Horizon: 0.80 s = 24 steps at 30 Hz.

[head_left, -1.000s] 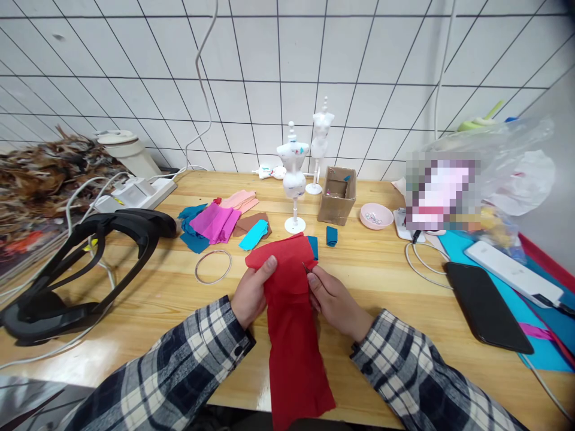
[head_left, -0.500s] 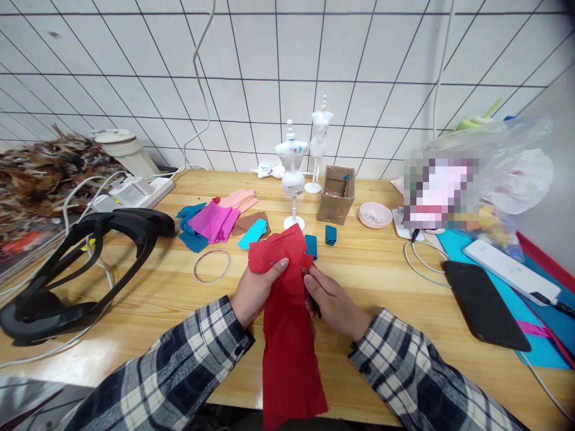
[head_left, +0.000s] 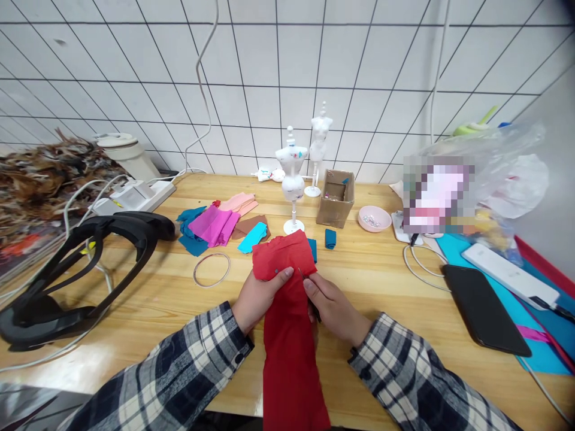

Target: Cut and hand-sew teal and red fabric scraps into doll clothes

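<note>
A long strip of red cloth hangs down toward the front edge of the table, its upper end folded over into a wide flap. My left hand pinches the fold from the left, thumb on top and fingers hidden underneath. Close to the thumb a small grey dot, perhaps a pin head, shows on the flap. My right hand closes around a slim dark pointed tool at the cloth's right edge. Its thin tip lies against the red flap; most of it is hidden, so its exact kind is unclear.
Behind the cloth stand two white mini dress forms, a cardboard box and a pink bead bowl. Coloured cloth scraps and a thin ring lie left. A black headset frame and a dark phone flank the work.
The upper right corner of the red flap, bunched by my right fingers before, now lies flatter and wider. The tool's tip now shows over the cloth. Both hands stay nearly in place.
</note>
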Available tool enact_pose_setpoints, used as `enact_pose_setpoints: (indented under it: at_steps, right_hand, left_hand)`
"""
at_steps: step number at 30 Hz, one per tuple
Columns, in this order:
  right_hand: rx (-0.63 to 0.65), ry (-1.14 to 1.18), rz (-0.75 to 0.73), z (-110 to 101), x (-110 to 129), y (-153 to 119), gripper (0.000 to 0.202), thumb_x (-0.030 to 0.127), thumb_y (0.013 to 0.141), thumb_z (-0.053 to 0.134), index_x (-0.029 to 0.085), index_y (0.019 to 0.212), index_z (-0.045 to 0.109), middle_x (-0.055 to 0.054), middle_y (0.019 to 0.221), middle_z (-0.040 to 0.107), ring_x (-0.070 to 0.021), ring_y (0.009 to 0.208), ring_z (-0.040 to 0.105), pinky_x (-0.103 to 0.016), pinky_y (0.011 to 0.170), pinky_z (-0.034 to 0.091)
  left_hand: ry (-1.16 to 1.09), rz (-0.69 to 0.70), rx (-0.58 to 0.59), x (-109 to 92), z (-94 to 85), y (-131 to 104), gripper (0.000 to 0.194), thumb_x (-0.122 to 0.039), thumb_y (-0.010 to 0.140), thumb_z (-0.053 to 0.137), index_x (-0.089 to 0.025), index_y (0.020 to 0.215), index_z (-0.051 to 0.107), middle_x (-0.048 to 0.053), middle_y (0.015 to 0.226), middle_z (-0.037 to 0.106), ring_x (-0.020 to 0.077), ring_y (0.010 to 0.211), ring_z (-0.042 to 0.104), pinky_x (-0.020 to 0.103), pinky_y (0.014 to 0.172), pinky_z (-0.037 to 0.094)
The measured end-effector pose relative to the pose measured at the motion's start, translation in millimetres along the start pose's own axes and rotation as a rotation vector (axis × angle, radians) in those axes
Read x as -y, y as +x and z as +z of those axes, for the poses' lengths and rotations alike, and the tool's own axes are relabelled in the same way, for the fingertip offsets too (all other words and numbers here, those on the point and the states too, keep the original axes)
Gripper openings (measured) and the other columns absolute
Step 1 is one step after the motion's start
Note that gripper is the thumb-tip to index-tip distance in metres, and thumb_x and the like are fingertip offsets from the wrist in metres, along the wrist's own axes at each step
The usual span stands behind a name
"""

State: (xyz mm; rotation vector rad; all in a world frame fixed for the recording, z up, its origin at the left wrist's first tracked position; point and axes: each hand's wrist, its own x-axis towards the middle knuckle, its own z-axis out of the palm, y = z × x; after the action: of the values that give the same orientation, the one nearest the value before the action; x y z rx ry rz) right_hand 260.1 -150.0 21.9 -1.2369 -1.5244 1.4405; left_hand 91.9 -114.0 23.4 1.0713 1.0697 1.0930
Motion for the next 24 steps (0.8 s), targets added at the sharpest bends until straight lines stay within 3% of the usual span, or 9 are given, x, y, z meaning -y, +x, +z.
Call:
enact_pose_setpoints:
  at_steps: [11,19,24]
  right_hand:
    - [-0.039,-0.074,-0.039,1.3,-3.2,1.6,0.039,0.052,0.099,0.028,0.022,0.080,0.045,0.005,0.058,0.048,-0.0116,0.051,0.046,-0.024,0.050,0.039]
    - [-0.053,-0.135,-0.053,0.7,-0.8,1.5,0.039,0.050,0.099,0.027,0.022,0.080,0.046,0.004,0.059,0.050,-0.0123,0.053,0.048,-0.026,0.054,0.040]
    - [-0.064,-0.103,-0.145,0.3,1.0,0.6,0.036,0.046,0.099,0.032,0.020,0.098,0.056,-0.005,0.093,0.065,-0.0165,0.084,0.058,-0.030,0.077,0.046]
  left_hand:
    - [-0.073,-0.054,0.028,-2.0,2.8,-3.9,0.046,-0.033,0.075,0.074,-0.021,0.118,0.061,0.008,0.120,0.069,0.0290,0.109,0.064,0.044,0.098,0.051]
    - [-0.343,-0.064,0.078,-5.3,4.1,-5.5,0.050,-0.032,0.080,0.070,-0.019,0.127,0.057,0.010,0.116,0.070,0.0285,0.106,0.065,0.046,0.096,0.051]
    - [-0.169,-0.002,0.041,-2.7,2.0,-2.1,0.059,-0.029,0.074,0.076,-0.019,0.129,0.056,0.010,0.119,0.068,0.0294,0.114,0.061,0.048,0.102,0.045]
